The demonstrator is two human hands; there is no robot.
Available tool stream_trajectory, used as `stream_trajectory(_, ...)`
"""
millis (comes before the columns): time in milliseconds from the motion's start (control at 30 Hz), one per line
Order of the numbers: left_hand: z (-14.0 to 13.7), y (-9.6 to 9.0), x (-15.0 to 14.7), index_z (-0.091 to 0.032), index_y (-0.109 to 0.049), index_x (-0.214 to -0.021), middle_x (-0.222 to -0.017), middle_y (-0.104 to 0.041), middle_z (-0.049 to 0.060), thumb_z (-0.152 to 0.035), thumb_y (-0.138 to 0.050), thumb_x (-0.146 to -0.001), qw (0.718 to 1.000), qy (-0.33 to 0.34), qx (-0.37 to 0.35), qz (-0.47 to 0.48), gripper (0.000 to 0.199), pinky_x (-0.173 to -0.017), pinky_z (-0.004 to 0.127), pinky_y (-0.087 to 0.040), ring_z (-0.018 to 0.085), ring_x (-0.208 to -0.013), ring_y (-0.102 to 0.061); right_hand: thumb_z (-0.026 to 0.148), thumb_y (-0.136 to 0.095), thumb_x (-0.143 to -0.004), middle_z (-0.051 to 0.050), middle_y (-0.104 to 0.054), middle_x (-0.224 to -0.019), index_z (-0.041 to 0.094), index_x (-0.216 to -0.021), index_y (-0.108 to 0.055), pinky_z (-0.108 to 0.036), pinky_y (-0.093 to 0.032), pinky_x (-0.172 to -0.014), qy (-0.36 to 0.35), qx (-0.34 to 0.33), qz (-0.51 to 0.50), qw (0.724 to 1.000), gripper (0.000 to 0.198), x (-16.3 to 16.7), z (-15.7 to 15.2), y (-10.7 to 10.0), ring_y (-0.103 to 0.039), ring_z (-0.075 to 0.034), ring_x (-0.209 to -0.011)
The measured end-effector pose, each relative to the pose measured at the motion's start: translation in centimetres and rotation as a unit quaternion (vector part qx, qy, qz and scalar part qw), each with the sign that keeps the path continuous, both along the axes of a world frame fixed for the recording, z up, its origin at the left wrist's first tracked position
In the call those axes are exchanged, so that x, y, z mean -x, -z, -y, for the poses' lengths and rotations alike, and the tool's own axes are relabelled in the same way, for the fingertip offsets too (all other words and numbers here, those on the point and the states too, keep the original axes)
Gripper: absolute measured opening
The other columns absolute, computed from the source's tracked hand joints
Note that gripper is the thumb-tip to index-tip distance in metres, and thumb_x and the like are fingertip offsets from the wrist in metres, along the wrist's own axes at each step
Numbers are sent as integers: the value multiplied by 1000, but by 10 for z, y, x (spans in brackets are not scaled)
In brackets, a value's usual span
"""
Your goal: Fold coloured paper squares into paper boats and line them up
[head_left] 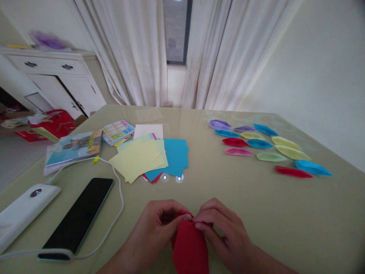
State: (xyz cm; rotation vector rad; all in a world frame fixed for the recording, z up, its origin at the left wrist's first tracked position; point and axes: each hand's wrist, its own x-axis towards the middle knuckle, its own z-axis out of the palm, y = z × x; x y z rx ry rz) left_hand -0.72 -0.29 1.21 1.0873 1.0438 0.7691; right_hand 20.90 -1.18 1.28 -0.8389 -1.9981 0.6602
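Observation:
A red sheet of folding paper [190,247], partly folded, stands up between my hands near the front edge of the table. My left hand [159,228] pinches its top edge from the left, thumb in front. From the right, my right hand [222,232] pinches the same top edge with thumb and fingertips, close to the left thumb. The fold at the fingertips is partly hidden. Beyond, to the right, lie several folded paper boats, among them a red boat [293,172], a blue boat [313,168] and a green boat [271,156].
Loose yellow sheets [137,160] and blue sheets [176,156] lie mid-table, left of centre. A black phone [78,217], a white power bank [27,213] and a looping white cable [122,198] occupy the left. Behind them is a book [74,149].

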Motion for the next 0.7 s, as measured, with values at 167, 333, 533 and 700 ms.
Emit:
stream_trajectory(167,2,-3,0,-18,-84,-86,-77,-80,5,-41,-78,-87,1000,11,-9,-3,24,-61,24,-48,16,-67,-66,14,-63,-103,-4,-69,-93,22,-110,-70,-24,-56,-74,-7,16,-22,1000,12,0,0,-1,-67,-16,-82)
stream_trajectory(333,0,-7,1,-16,-83,-88,-80,-80,5,-40,-76,-89,1000,23,-6,0,25,-64,24,-48,17,-71,-67,18,-67,-102,-3,-69,-90,22,-105,-71,-24,-55,-69,-29,44,-35,998,6,0,0,-3,-65,-16,-78)
stream_trajectory(533,0,-6,2,-17,-83,-89,-82,-79,4,-37,-72,-92,999,37,-16,-8,22,-65,24,-48,17,-73,-66,26,-74,-101,-4,-69,-95,23,-107,-72,-25,-54,-71,-68,112,-64,989,7,-3,-5,2,-65,-16,-81)
stream_trajectory(700,2,-5,2,-19,-83,-89,-82,-79,3,-34,-71,-94,999,30,-30,-10,20,-65,23,-47,16,-74,-66,26,-69,-104,-2,-67,-90,23,-102,-71,-26,-50,-74,-67,119,-73,988,4,-3,-7,2,-63,-16,-83)
